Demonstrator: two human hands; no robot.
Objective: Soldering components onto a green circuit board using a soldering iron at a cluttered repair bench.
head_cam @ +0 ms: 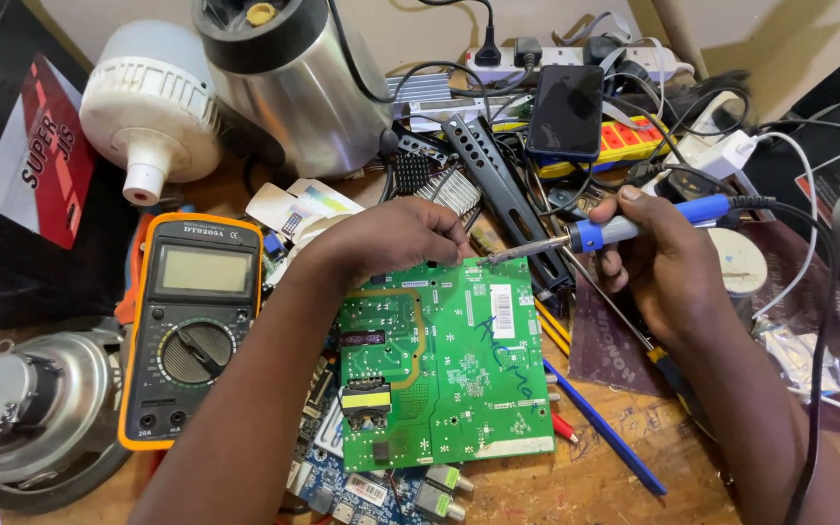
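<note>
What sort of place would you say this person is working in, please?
Most likely an electronics repair bench. The right hand holds a soldering iron over a green circuit board on a cluttered wooden table, the left hand rests at the board's top edge, and a digital multimeter lies alongside.

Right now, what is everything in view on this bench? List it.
circuit board: 1, green, centre
soldering iron: 1, blue grip, tip at board's top edge
multimeter: 1, orange and black, left
phone: 1, black, top centre
power strip: 1, white, top
steel vessel: 1, silver, top
bulb: 1, white, top left
motor: 1, grey, bottom left
pen: 1, blue, right of board
left hand: at board's top edge
right hand: holds soldering iron
</note>
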